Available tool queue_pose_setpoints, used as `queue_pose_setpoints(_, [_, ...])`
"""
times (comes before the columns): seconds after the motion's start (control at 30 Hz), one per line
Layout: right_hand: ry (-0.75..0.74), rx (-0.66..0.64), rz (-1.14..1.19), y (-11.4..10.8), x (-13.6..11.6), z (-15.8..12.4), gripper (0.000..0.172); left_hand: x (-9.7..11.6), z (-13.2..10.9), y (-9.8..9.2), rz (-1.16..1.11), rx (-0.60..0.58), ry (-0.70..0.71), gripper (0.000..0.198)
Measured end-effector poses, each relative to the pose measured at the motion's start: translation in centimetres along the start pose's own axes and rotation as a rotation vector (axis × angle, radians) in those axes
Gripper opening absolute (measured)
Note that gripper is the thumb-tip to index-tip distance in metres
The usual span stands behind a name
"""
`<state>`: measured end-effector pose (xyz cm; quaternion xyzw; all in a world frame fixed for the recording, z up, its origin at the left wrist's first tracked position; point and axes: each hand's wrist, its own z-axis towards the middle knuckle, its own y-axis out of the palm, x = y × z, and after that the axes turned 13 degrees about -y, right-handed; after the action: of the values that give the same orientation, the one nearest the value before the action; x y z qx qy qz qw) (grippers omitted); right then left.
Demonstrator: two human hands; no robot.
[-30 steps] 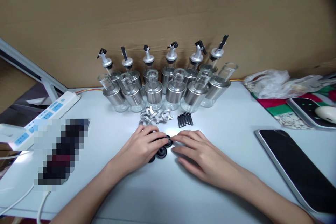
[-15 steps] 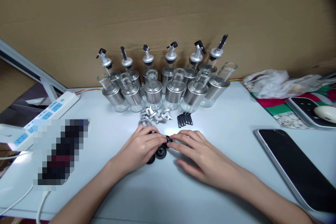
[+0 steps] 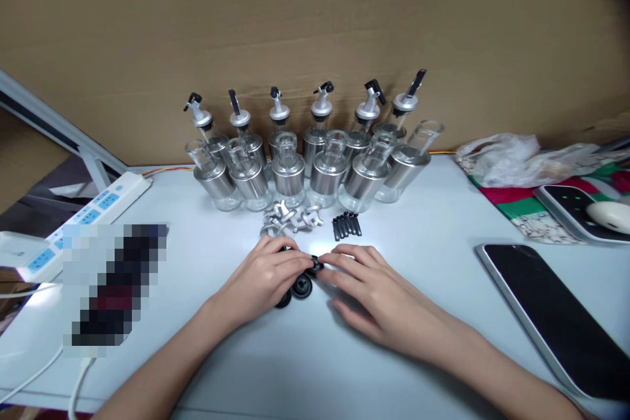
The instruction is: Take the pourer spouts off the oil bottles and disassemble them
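My right hand (image 3: 377, 289) has edged inward, joining my left hand (image 3: 266, 275) at a black disc (image 3: 315, 266). I can't tell whether the fingers (image 3: 344, 264) grip.

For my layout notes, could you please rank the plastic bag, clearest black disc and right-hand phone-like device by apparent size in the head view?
1. Phone-like device
2. Plastic bag
3. Black disc
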<state>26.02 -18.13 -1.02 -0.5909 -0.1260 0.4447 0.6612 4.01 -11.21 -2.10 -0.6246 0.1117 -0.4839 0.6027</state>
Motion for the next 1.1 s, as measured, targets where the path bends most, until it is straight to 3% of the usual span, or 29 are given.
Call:
queue_pose_setpoints(0.1, [0.011,0.003,0.025,-0.2,0.1,-0.1,0.027,0.0,0.0,0.0,-0.007,-0.003,-0.008,0.022])
queue_pose_setpoints(0.27, [-0.013,-0.019,-0.005,0.1,0.0,-0.2,0.043,0.0,-0.1,0.0,-0.006,-0.007,-0.009,0.022])
queue_pose_setpoints(0.4, [-0.011,0.031,-0.103,0.1,0.2,-0.1,0.022,0.2,-0.2,0.1,-0.019,-0.008,-0.025,0.022])
queue_pose_setpoints(0.47, [-0.016,0.060,-0.158,-0.3,0.4,0.1,0.019,0.2,-0.2,0.2,-0.014,-0.001,-0.023,0.022])
queue_pose_setpoints(0.63, [-0.058,0.034,-0.156,-1.4,0.4,0.7,0.037,0.2,-0.3,0.2,0.017,0.026,-0.013,0.021])
queue_pose_setpoints(0.8, [-0.052,0.020,-0.146,-1.3,0.1,0.8,0.013,0.3,-0.3,0.2,0.034,0.025,-0.019,0.021])
queue_pose_setpoints(0.97, [-0.062,0.263,-0.284,-4.1,1.3,1.8,0.024,0.2,-0.3,0.2,0.027,0.040,0.002,0.021])
queue_pose_setpoints(1.1, [0.125,0.591,-0.463,-9.0,3.7,3.2,0.027,0.2,-0.3,0.1,0.042,0.051,0.012,0.022])
